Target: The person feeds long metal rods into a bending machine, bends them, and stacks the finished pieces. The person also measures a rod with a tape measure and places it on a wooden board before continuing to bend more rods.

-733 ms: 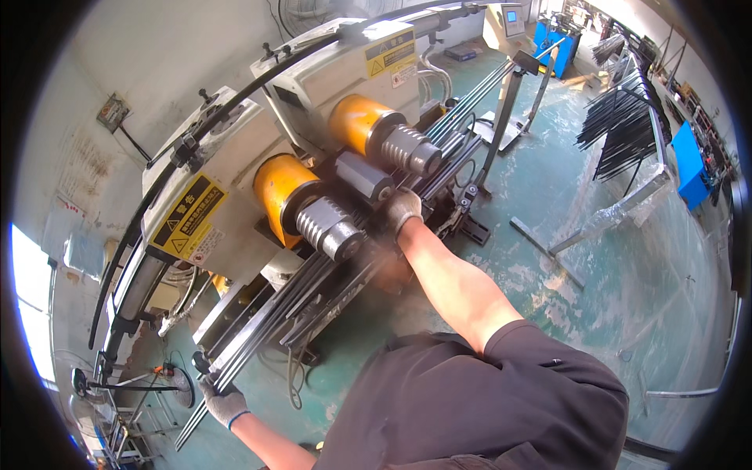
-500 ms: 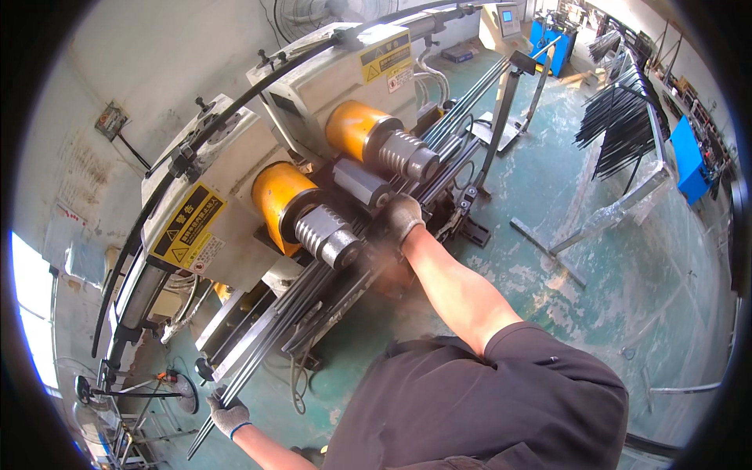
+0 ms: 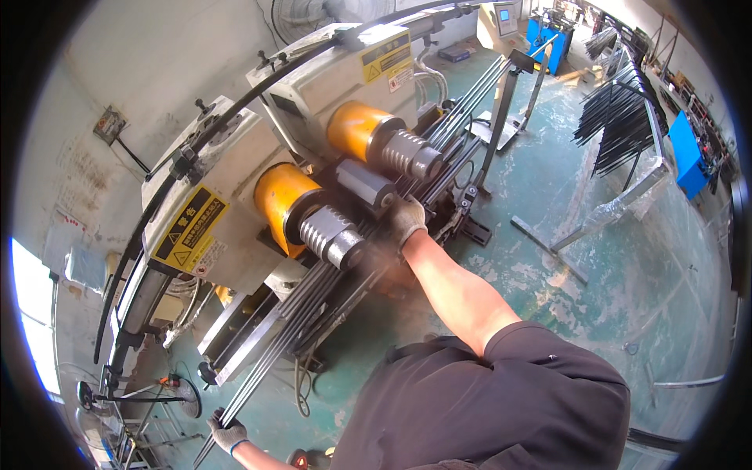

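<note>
Long, thin metal rods (image 3: 270,356) run diagonally through a machine with grooved steel rollers (image 3: 332,236). At the lower left, my left hand (image 3: 227,434), in a light knit glove, is closed round the rods close to their near end. My right hand (image 3: 409,218), gloved too, reaches in at the middle, just below the dark hexagonal block (image 3: 365,183) between the two rollers. It is against the rods there, but a blurred patch and the glove hide its fingers, so its grip does not show.
Orange cylinders (image 3: 288,197) carry the rollers on pale machine housings (image 3: 207,168) with yellow warning labels. A black hose (image 3: 258,94) arches over them. To the right stand a metal frame (image 3: 607,207) and a rack of dark rods (image 3: 615,117). A blue cabinet (image 3: 689,160) is farther right.
My left hand has moved slightly down and toward me, with the rods still in it. The right hand stays by the rollers, almost unmoved.
</note>
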Demonstrator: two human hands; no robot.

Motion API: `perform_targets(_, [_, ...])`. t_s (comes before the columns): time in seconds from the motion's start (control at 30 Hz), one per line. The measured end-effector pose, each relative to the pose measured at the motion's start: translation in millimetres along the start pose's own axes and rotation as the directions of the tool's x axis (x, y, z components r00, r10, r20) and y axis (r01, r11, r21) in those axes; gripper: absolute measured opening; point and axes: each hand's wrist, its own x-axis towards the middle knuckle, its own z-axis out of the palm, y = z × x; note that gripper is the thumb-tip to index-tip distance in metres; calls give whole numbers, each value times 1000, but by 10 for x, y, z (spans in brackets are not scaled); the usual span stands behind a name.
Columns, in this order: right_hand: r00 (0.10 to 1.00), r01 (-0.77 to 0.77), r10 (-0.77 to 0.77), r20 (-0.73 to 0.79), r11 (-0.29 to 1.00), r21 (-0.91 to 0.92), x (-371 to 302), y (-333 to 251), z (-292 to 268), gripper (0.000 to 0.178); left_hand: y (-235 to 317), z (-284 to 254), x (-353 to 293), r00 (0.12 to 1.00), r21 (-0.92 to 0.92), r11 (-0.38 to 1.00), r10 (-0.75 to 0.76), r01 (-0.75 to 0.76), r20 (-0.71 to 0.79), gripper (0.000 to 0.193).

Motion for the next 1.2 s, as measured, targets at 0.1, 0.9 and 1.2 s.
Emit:
perform_targets(0.1, [1000, -8, 9, -20, 999, 35, -37, -60, 40, 28, -175, 408, -94, 999, 1, 999, -51, 51, -14, 28])
perform_targets(0.9, [988, 148, -101, 121, 338, -929, 454, 164, -328, 26, -1450, 1999, -1240, 900, 27, 985, -168, 172, 402, 36])
perform_targets(1.2, [953, 298, -61, 298, 373, -879, 882, 206, -858, 36, -1471, 2021, -2132, 904, 105, 954, -298, 279, 308, 45])
